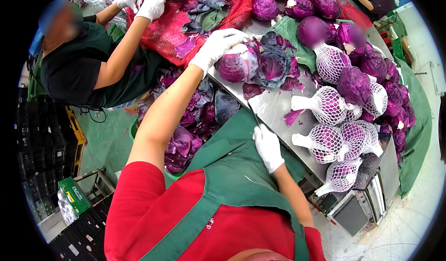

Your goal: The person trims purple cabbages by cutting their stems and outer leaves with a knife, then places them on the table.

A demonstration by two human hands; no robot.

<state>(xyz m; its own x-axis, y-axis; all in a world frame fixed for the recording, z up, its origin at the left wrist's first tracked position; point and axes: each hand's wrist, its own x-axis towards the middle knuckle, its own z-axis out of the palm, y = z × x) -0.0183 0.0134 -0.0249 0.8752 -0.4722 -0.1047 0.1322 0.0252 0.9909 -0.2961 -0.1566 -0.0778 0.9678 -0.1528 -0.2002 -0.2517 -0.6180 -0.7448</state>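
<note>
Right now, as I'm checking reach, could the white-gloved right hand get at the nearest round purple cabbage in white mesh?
Probably yes: only bare metal tabletop seems between the right hand and netted cabbage, though that hand's slim metal knife may interfere.

metal table (275,104) | purple cabbages (265,9) | white-netted cabbages (324,143) | loose leaves (253,91)
</note>
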